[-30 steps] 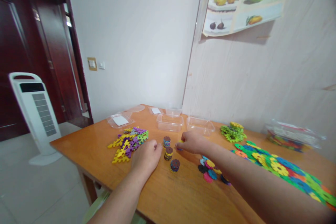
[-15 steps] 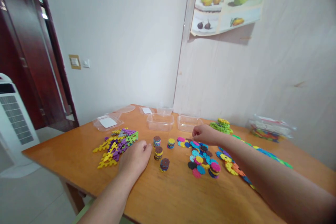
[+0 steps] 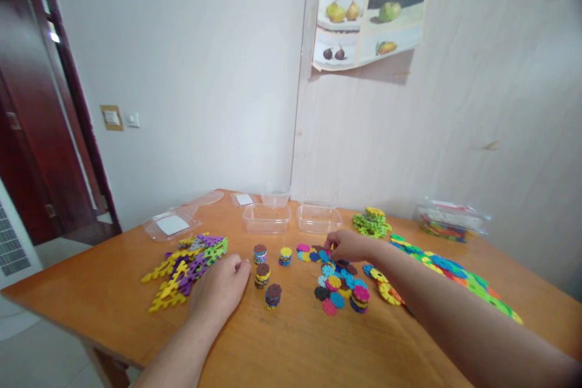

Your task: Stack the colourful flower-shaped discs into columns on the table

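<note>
My left hand (image 3: pixel 220 288) rests on the table with its fingers curled in, and whatever may be inside them is hidden. It lies between jagged yellow and purple plastic pieces (image 3: pixel 195 273) and several short stacks of notched plastic discs (image 3: pixel 262 276). My right hand (image 3: pixel 349 246) reaches down into the loose, flower-edged discs (image 3: pixel 334 282), which are blue, yellow, pink, brown and black. Its fingers are bent together at the far side of this pile, and I cannot make out what is between them. A pink-topped disc stack (image 3: pixel 360 298) stands at the pile's near right.
Clear plastic tubs (image 3: pixel 267 219) and lids (image 3: pixel 173 224) lie along the back and left. Green snowflake pieces (image 3: pixel 371 223) are heaped behind my right hand. Larger coloured rings (image 3: pixel 459 273) spread under and beyond my right forearm. A filled clear bag (image 3: pixel 452 218) sits at the back right.
My right hand has come down onto the far part of the loose disc pile. My left hand has stayed in place by the stacks, while the whole view has turned somewhat right.
</note>
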The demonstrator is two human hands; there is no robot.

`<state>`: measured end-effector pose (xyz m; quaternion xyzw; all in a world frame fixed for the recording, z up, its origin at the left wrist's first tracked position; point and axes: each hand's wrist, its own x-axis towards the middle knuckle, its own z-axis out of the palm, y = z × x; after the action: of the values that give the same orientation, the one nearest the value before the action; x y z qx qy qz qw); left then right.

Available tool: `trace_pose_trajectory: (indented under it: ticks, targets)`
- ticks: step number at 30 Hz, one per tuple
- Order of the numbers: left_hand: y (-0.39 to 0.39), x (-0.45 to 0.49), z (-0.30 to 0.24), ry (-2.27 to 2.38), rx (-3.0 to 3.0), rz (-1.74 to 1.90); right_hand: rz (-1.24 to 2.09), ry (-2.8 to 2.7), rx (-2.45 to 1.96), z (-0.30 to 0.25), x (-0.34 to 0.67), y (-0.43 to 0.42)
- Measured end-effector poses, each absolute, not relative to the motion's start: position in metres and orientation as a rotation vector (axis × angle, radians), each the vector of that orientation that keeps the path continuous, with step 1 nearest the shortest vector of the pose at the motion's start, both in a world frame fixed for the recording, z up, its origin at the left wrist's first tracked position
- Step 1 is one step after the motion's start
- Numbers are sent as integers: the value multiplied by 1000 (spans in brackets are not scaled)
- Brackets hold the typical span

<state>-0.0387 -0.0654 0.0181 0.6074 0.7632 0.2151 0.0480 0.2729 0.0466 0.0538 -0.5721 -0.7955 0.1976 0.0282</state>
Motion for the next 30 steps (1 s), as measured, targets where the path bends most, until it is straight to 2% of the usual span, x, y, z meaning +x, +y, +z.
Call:
trace_pose_trajectory:
  ticks: [9,14,22,30]
  targets:
    - [-65,-38,19,2331,1850,650,689,-2435,-1661,59,253,27]
    - [-65,-39,18,2340,1853,646,605,-2560,-1539,62,224,6]
    - [-63,-40,15,2330,1871,655,484,-2449,-1682,63,257,40]
    - [-64,-39,17,2324,1866,675,554,-2474,-1738,47,267,42]
